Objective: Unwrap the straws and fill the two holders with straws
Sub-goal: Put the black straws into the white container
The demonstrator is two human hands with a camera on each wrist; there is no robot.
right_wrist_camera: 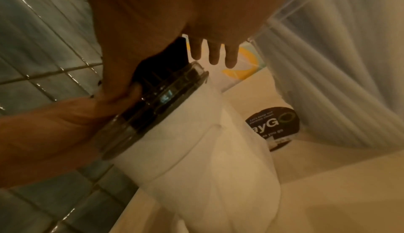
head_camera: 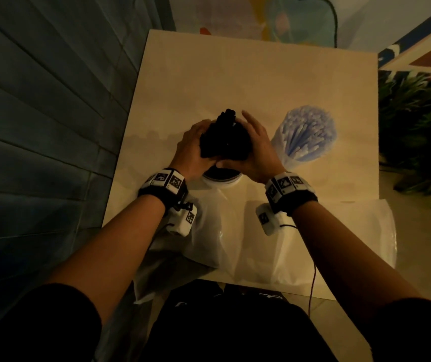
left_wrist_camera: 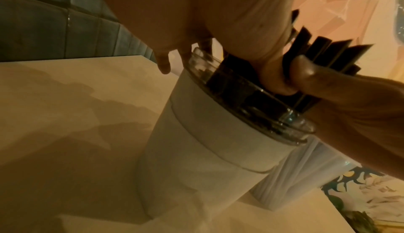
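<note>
A bundle of black straws (head_camera: 225, 137) stands in a white holder (head_camera: 222, 182) with a clear rim, near the table's middle. My left hand (head_camera: 191, 150) wraps the bundle's left side with curled fingers. My right hand (head_camera: 256, 150) cups its right side, thumb curled round the near side and fingers fairly straight. The left wrist view shows both thumbs meeting on the black straws (left_wrist_camera: 328, 55) above the white holder (left_wrist_camera: 207, 150). In the right wrist view the black straws (right_wrist_camera: 161, 58) sit between thumb and fingers over the holder (right_wrist_camera: 196, 150). A second, clear holder (head_camera: 306, 134) to the right is packed with white straws.
Crumpled clear plastic wrappers (head_camera: 274, 244) lie along the table's near edge under my wrists. The pale table (head_camera: 235, 74) has a tiled wall (head_camera: 39, 126) on its left and a green plant (head_camera: 418, 126) on its right. A round black label (right_wrist_camera: 273, 126) lies beside the clear holder.
</note>
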